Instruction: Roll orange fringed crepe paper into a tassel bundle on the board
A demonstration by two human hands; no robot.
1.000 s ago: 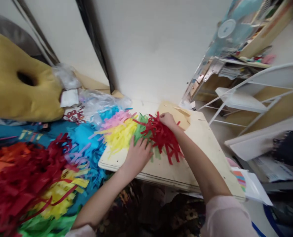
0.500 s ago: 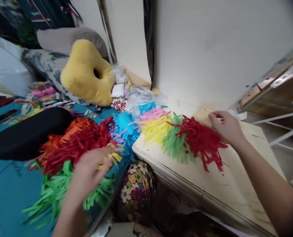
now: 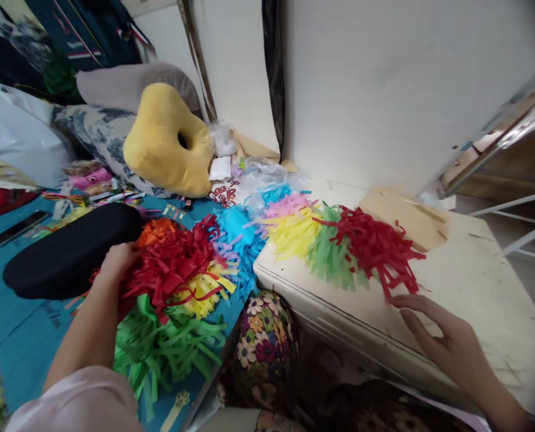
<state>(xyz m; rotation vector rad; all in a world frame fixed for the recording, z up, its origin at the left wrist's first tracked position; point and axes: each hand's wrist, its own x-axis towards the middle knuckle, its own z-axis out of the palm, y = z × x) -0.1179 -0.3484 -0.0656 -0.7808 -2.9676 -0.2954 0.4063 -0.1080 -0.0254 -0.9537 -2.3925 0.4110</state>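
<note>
My left hand (image 3: 119, 259) is at the left end of a heap of red paper fringe (image 3: 168, 264) on the blue surface. Its fingers are drawn together beside some orange paper fringe (image 3: 158, 231); what lies between them is hidden. Below are green paper fringe (image 3: 172, 336) and yellow fringe (image 3: 204, 291). Over the white top, my right hand (image 3: 438, 329) is open, thumb and index finger apart. The index fingertip is at the hanging ends of another red paper fringe (image 3: 375, 240). Light green (image 3: 332, 255), yellow (image 3: 292, 234) and pink (image 3: 287, 207) fringes lie left of it.
A black case (image 3: 71, 249) and a phone (image 3: 18, 228) lie at the left. Behind are a yellow cushion (image 3: 168, 141) and clear plastic bags (image 3: 267, 174). Blue fringe (image 3: 240, 240) spans near the corner of the white top (image 3: 465, 282), where a tan paper piece (image 3: 406, 219) rests.
My left hand has moved left, from above the yellow and green fringes to the orange. My right hand has come off the tan paper and moved nearer. The green and yellow fringes have shifted.
</note>
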